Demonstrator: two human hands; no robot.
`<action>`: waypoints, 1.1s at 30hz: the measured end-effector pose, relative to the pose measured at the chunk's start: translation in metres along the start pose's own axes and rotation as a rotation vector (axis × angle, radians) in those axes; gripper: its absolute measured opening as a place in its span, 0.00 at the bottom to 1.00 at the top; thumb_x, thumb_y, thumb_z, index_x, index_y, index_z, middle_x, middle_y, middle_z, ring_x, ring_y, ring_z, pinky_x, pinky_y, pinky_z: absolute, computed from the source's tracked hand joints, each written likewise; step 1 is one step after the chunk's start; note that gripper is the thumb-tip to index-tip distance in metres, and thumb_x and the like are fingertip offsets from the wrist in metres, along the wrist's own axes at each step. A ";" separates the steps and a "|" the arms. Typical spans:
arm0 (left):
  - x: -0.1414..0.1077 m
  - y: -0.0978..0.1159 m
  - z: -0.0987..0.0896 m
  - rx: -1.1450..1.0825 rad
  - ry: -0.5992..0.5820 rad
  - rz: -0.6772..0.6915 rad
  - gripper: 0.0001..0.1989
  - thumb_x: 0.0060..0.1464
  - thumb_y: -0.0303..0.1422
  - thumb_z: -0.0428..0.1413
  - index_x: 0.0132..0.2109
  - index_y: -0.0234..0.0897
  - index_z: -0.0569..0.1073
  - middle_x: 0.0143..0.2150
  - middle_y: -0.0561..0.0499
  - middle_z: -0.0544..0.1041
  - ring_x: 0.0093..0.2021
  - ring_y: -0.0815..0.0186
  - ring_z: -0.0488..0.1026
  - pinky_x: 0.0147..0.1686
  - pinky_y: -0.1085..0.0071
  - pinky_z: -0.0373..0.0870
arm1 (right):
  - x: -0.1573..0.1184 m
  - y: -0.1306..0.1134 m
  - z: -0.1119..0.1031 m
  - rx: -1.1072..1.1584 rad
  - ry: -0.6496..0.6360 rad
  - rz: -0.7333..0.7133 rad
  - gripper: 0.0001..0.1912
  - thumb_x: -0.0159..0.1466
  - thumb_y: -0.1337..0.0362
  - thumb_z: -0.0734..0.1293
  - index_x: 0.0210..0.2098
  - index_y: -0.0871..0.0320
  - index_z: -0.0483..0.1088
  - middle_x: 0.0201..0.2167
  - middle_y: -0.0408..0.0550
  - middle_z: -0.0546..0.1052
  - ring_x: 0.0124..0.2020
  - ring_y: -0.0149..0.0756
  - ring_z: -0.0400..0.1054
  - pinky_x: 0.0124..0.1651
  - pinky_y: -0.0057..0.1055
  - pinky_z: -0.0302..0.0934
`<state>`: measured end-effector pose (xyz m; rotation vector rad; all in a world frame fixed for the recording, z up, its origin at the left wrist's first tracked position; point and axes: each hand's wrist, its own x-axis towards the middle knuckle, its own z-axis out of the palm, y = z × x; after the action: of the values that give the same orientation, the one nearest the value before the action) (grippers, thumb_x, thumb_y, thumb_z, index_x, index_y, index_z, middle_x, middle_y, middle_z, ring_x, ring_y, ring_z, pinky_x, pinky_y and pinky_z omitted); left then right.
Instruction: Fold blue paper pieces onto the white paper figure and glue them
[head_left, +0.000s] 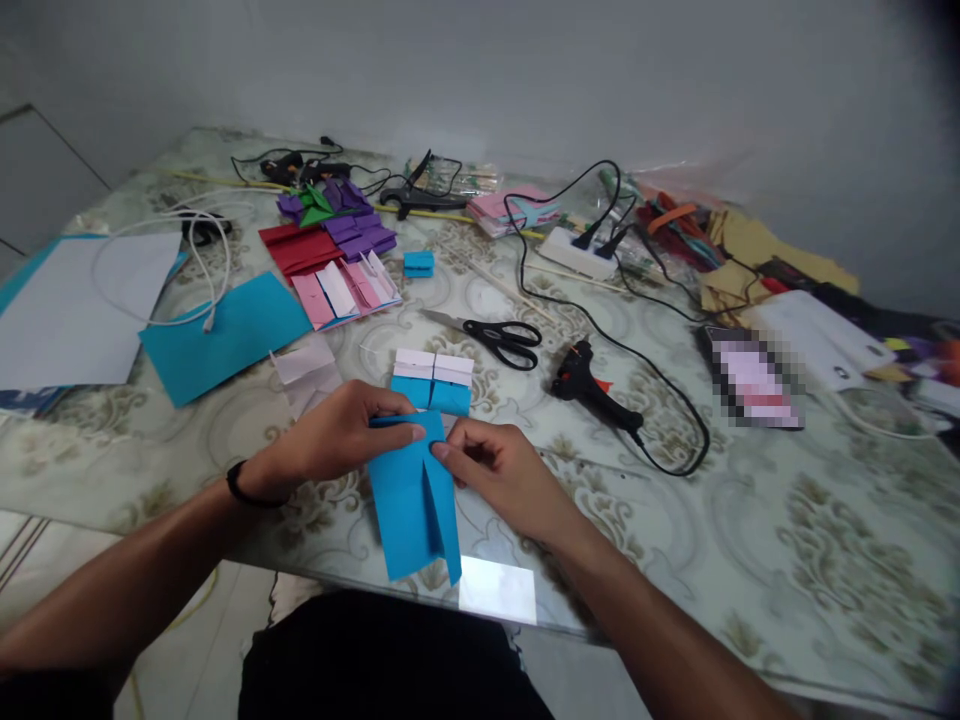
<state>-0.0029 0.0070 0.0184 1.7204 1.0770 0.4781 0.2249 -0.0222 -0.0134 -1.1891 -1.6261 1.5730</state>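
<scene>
A folded blue sheet of paper [405,510] is held upright near the table's front edge, its lower end hanging towards me with one side flap standing out. My left hand [356,430] grips its top left, thumb across the front. At its top right edge, my right hand [491,460] pinches the paper between thumb and fingers. Just behind lie folded paper pieces [433,380], white at the top and blue below. Left of these is a creased pale sheet [307,375], partly behind my left hand.
Scissors [499,335] and a black glue gun [596,390] with a looping cord lie right of centre. A power strip [577,252] and a phone [750,375] are further right. Blue card [225,335], a white sheet [97,300] and folded coloured papers [349,285] lie left.
</scene>
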 end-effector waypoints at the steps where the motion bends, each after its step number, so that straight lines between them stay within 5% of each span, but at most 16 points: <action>1: 0.000 0.000 -0.001 -0.002 -0.002 0.003 0.18 0.63 0.41 0.59 0.29 0.34 0.73 0.25 0.57 0.66 0.27 0.71 0.60 0.28 0.73 0.55 | 0.000 0.000 0.000 0.002 0.003 0.001 0.21 0.68 0.49 0.69 0.25 0.56 0.65 0.22 0.39 0.67 0.24 0.30 0.57 0.29 0.30 0.52; 7: 0.000 -0.004 -0.004 -0.018 0.064 0.040 0.20 0.64 0.42 0.59 0.27 0.34 0.69 0.25 0.58 0.60 0.28 0.71 0.58 0.28 0.72 0.54 | 0.001 0.000 0.000 0.020 -0.026 0.014 0.24 0.66 0.45 0.71 0.25 0.56 0.65 0.22 0.38 0.64 0.25 0.29 0.55 0.30 0.30 0.51; 13: 0.002 -0.005 -0.003 -0.119 0.085 0.012 0.16 0.63 0.42 0.60 0.31 0.34 0.73 0.27 0.57 0.64 0.29 0.70 0.60 0.29 0.72 0.57 | 0.000 -0.001 -0.003 0.069 -0.023 0.034 0.24 0.66 0.42 0.71 0.29 0.55 0.65 0.24 0.37 0.62 0.25 0.29 0.54 0.28 0.29 0.50; 20: 0.000 -0.003 -0.001 0.018 0.007 -0.023 0.16 0.58 0.37 0.65 0.52 0.39 0.80 0.25 0.60 0.56 0.26 0.71 0.55 0.25 0.72 0.48 | 0.001 0.000 -0.006 0.098 -0.127 0.060 0.23 0.63 0.44 0.74 0.29 0.55 0.66 0.22 0.35 0.59 0.24 0.28 0.50 0.27 0.28 0.46; 24: 0.000 -0.002 -0.002 0.006 0.063 -0.020 0.10 0.59 0.36 0.63 0.46 0.37 0.82 0.25 0.58 0.63 0.26 0.71 0.56 0.25 0.72 0.50 | 0.002 -0.001 -0.012 0.119 -0.068 0.045 0.18 0.65 0.48 0.73 0.36 0.56 0.73 0.26 0.39 0.69 0.27 0.29 0.59 0.30 0.29 0.52; 28: 0.001 -0.003 -0.003 -0.055 0.104 -0.022 0.07 0.56 0.34 0.64 0.42 0.37 0.81 0.34 0.54 0.78 0.31 0.70 0.69 0.28 0.74 0.60 | 0.003 0.000 -0.020 0.078 -0.020 0.012 0.13 0.66 0.52 0.73 0.39 0.56 0.77 0.31 0.42 0.77 0.30 0.32 0.67 0.32 0.29 0.58; 33: 0.004 -0.007 -0.003 -0.087 -0.044 0.016 0.13 0.60 0.36 0.63 0.51 0.41 0.83 0.50 0.50 0.85 0.52 0.58 0.80 0.49 0.68 0.74 | 0.003 -0.002 -0.021 0.016 -0.021 -0.020 0.08 0.66 0.57 0.72 0.40 0.55 0.78 0.35 0.44 0.82 0.36 0.36 0.74 0.39 0.32 0.65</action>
<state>-0.0065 0.0123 0.0128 1.6565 0.9978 0.4876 0.2412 -0.0097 -0.0096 -1.1485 -1.6303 1.5883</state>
